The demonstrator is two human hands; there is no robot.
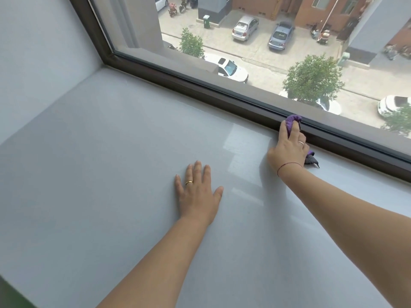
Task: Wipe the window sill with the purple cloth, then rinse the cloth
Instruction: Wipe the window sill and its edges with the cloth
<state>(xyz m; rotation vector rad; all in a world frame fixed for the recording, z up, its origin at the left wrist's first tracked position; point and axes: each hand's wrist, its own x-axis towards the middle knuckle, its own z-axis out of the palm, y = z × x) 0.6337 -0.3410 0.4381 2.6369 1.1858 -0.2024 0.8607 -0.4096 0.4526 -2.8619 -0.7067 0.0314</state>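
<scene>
Nearest, the left hand (198, 192) is laid flat on the window sill (100, 163), fingers (196, 171) released and straight; were weight shifted, a slip on the smooth surface could follow. Farther off, the purple cloth (294, 120) is grasped by the right hand (289, 150), bunched beneath its fingers against the window frame (222, 95). With the cloth so bunched, dirt in the seam may be missed.

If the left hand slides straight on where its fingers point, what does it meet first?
Likely the dark window frame; the sill ahead of the left hand looks bare until there.
</scene>
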